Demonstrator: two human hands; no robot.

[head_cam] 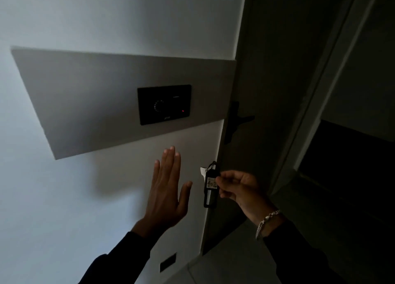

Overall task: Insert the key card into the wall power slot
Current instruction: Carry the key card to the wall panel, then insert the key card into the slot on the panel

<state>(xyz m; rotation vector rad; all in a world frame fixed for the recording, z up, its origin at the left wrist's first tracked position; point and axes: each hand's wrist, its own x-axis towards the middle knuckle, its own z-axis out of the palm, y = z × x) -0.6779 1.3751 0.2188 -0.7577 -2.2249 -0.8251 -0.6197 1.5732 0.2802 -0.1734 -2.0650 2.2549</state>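
A black wall power slot panel [164,104] sits on a grey board [85,95] on the white wall, with a dial mark and a small red light. My right hand [237,187] pinches a black key card tag [210,186] labelled 402, hanging upright from a ring with a metal key, below and right of the panel. My left hand [167,187] is flat and spread, fingers up, near the wall under the board, holding nothing.
The wall corner [215,155] runs just right of the tag. Beyond it a dark door with a black handle [237,121] and its frame [320,91]. A small dark outlet [168,262] sits low on the wall. The room is dim.
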